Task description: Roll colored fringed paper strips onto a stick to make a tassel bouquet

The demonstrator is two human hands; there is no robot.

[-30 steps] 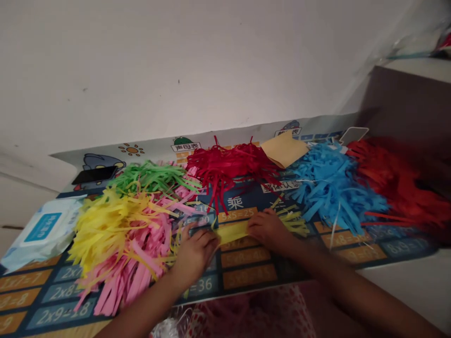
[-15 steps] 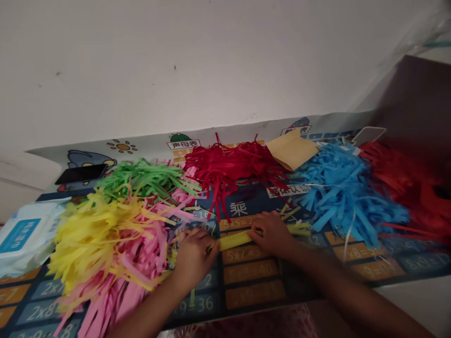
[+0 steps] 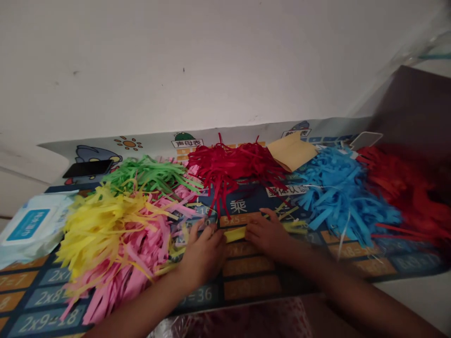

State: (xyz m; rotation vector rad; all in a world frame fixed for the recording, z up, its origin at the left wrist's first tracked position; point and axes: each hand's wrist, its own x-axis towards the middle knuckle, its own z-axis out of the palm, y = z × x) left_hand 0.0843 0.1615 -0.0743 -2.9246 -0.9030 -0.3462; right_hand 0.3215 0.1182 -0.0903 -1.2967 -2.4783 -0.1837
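A twisted yellow paper strip [image 3: 235, 234], with loose fringes past both ends, lies low over the printed mat [image 3: 248, 285] in the middle. My left hand [image 3: 204, 249] is closed on its left part, fingers curled over it. My right hand [image 3: 269, 234] grips the right part, index finger slightly raised, and yellow fringe [image 3: 296, 228] sticks out beyond it. To the left are yellow [image 3: 97, 220] and pink [image 3: 144, 249] fringed paper bundles, overlapping. A dark red fringed bundle [image 3: 236, 164] lies behind my hands, and a blue one [image 3: 345, 188] to the right.
A green fringed bundle [image 3: 148, 173], a black phone [image 3: 88, 168] and a wipes pack [image 3: 30, 230] are at left. A yellow-tan paper sheet [image 3: 292, 151] lies at the back. More red fringe [image 3: 398, 188] sits at right by a dark panel [image 3: 416, 103]. The wall [image 3: 211, 70] stands behind.
My hands have drawn closer together, with less of the yellow strip showing between them. My left hand has moved right and turned more over the strip. The view has shifted slightly.
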